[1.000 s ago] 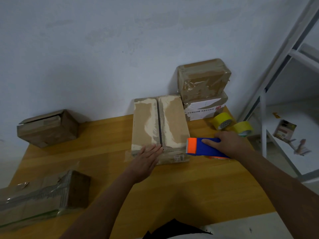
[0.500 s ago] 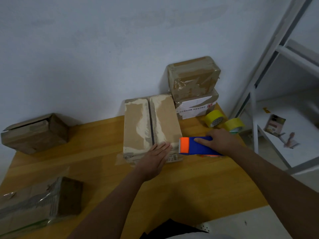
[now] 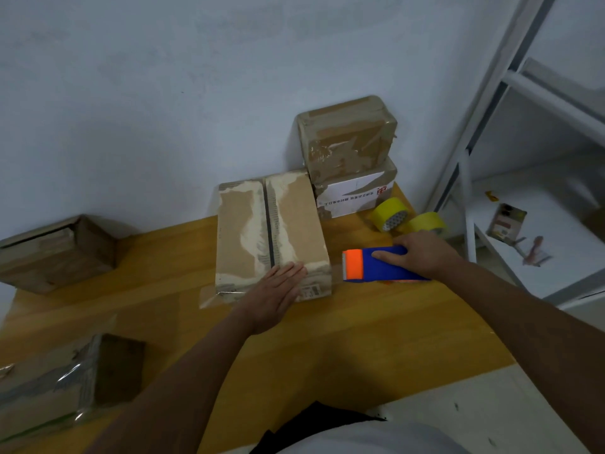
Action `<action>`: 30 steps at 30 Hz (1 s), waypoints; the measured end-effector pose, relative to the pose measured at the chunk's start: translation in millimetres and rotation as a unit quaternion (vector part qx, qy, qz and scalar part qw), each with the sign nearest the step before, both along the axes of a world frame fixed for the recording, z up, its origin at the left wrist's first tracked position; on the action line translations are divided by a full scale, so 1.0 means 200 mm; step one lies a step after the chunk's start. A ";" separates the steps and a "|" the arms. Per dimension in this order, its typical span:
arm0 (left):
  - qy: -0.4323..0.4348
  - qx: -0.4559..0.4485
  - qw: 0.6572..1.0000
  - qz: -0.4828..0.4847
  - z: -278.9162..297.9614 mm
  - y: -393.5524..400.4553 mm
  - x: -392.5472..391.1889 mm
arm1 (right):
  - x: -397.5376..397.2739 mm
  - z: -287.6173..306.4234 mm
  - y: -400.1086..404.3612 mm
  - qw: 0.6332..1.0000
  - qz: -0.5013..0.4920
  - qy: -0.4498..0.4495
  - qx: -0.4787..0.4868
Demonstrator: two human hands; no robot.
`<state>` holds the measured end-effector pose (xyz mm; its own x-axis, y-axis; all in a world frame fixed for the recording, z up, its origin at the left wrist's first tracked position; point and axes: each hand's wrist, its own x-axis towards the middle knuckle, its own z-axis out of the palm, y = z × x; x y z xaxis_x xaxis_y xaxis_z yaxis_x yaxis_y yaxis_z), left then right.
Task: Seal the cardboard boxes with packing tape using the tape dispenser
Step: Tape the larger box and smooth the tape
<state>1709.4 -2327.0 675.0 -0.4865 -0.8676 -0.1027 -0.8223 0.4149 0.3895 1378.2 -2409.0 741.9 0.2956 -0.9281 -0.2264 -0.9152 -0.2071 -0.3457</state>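
A long cardboard box [image 3: 262, 224] with torn paper patches and a dark centre seam lies in the middle of the wooden table [image 3: 376, 329]. My left hand [image 3: 278, 290] presses flat on its near end with straight fingers. Clear tape hangs over the box's near edge onto the table. Just right of the box, my right hand [image 3: 422, 253] grips a blue tape dispenser [image 3: 383, 265] with an orange front, held low over the table and pointing at the box.
Two taped boxes [image 3: 350, 158] are stacked at the back right against the wall. Two yellow tape rolls [image 3: 409, 219] lie beside them. A brown box [image 3: 55, 250] sits at the far left, a wrapped box [image 3: 65, 378] at the near left. White metal shelving [image 3: 491, 126] stands to the right.
My left hand slid right along the box's near end, toward its right corner. The right hand stays on the dispenser beside the box. The camera shifted slightly.
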 end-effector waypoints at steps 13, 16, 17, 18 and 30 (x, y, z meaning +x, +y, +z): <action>-0.002 0.007 1.000 0.007 -0.03 0.03 -0.03 | -0.12 -0.12 0.01 1.000 -0.018 0.015 0.013; -0.002 0.011 1.000 0.012 -0.03 0.03 -0.04 | -0.11 -0.15 0.01 0.999 -0.014 0.035 -0.004; -0.003 0.010 1.000 0.015 -0.02 0.02 -0.04 | -0.10 -0.14 0.01 0.999 -0.015 0.041 -0.012; -0.004 0.008 1.000 0.016 -0.01 0.01 -0.04 | -0.09 -0.13 0.00 0.999 -0.016 0.047 -0.019; -0.012 -0.004 1.000 0.006 -0.01 0.00 -0.04 | -0.02 -0.12 0.01 0.996 -0.044 0.078 -0.014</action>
<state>1701.8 -2326.8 672.3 -0.4742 -0.8739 -0.1070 -0.8360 0.4088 0.3661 1374.3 -2407.6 717.3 0.1761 -0.9555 -0.2367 -0.9722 -0.1312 -0.1937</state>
